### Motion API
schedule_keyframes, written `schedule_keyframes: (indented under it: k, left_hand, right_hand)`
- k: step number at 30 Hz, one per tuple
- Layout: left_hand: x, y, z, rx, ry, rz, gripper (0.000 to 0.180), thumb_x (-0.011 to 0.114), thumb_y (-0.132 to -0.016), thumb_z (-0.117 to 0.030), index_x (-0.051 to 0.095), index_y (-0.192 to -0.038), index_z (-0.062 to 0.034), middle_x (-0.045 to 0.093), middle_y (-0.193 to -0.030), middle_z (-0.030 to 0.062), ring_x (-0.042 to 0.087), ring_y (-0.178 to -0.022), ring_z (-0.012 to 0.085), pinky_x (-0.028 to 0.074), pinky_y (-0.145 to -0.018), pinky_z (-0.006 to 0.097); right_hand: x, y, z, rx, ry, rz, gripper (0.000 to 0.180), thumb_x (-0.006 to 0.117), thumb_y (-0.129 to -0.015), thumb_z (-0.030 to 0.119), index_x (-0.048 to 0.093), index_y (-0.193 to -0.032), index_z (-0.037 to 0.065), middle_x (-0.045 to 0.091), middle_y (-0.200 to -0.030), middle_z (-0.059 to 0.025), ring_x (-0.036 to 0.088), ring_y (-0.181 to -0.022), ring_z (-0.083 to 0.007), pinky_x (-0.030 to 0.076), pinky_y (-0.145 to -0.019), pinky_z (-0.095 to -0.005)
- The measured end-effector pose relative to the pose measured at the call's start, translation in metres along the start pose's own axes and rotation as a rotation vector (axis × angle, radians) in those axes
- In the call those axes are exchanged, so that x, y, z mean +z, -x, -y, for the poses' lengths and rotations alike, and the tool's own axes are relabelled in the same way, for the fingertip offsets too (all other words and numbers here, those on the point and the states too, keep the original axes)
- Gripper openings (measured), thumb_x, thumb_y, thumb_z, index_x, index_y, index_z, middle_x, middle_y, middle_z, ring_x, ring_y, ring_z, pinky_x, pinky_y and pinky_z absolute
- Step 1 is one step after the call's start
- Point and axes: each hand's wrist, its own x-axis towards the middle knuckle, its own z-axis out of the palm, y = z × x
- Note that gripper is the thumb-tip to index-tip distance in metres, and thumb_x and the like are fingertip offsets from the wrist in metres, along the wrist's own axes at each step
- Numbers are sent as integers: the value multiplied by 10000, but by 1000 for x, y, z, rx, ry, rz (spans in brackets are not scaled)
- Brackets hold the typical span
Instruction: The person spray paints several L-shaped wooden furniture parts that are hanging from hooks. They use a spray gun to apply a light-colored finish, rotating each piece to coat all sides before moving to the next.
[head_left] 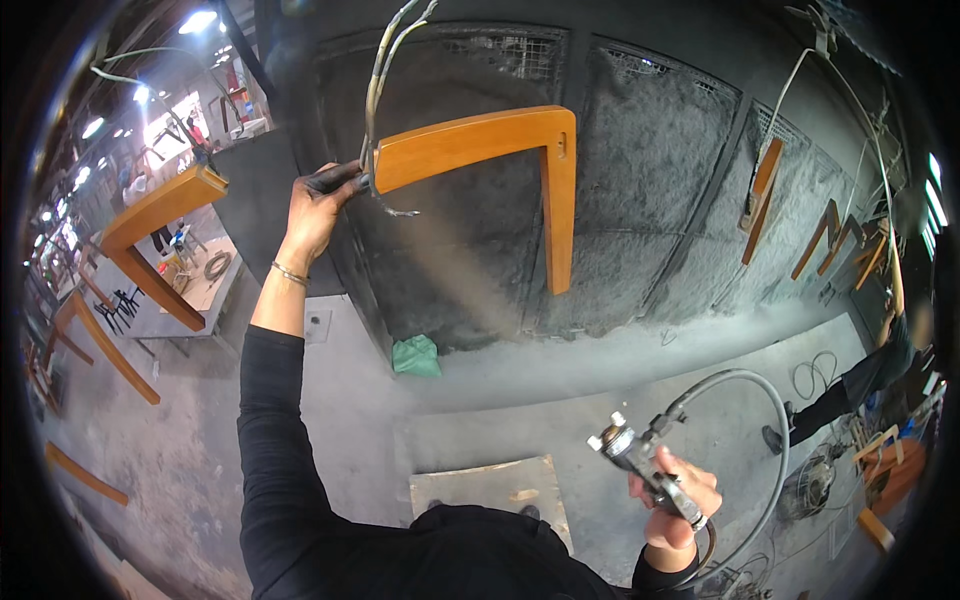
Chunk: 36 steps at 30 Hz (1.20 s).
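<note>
With dark-stained fingers, my left hand [318, 212] pinches the lower part of a metal wire hook [376, 90], right at the left end of an orange-brown wooden L-shaped frame piece [475, 138]. The piece hangs from that hook, its long arm running to the right and its leg pointing down. Lower right, my right hand [685, 495] is wrapped around the handle of a spray gun [632, 455]. From the gun a grey hose [778, 420] loops out to the right. The gun's nozzle is apart from the wood.
A dark, dust-coated filter wall [650, 150] stands ahead, with a green bag [416, 355] at its foot. More wooden frame pieces [150, 225] hang at left, others [765, 190] at right. Another person's dark-clothed leg [850, 385] is at far right. A board [480, 490] lies below me.
</note>
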Motion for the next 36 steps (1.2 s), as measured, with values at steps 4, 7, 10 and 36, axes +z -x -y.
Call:
schedule_keyframes:
  k: [4,7,10,36]
  left_hand:
    - [-3,-4,-6,29,-51,-22,262,694,-887,-4,707,-1145,38,704,-1021,19,639,-945,99,482,-881,227]
    - [1,1,-3,37,-56,-52,252,701,-886,-9,715,-1133,35,699,-1005,6,629,-936,88,471,-875,219]
    - [8,5,-1,60,-73,-98,246,707,-886,-19,720,-1126,30,698,-1000,-2,621,-942,82,464,-878,217]
    - [-9,8,-4,66,-251,-126,280,681,-906,-27,697,-1180,29,701,-1057,14,603,-989,92,449,-928,229]
  right_hand:
    - [-5,0,-6,41,20,-117,955,472,-871,790,633,-1261,-66,615,-591,-88,529,-457,-108,403,-437,-228]
    - [-23,-9,-7,98,110,-294,971,450,-877,794,590,-1318,-60,596,-595,-78,404,-432,-63,281,-415,-215]
    - [-38,-17,-5,49,173,-368,989,448,-873,798,581,-1319,-74,605,-615,-84,410,-440,-61,279,-416,-215]
    - [-60,-34,-39,161,-20,-343,932,457,-886,752,530,-1315,-72,539,-652,-66,413,-462,-86,250,-388,-198]
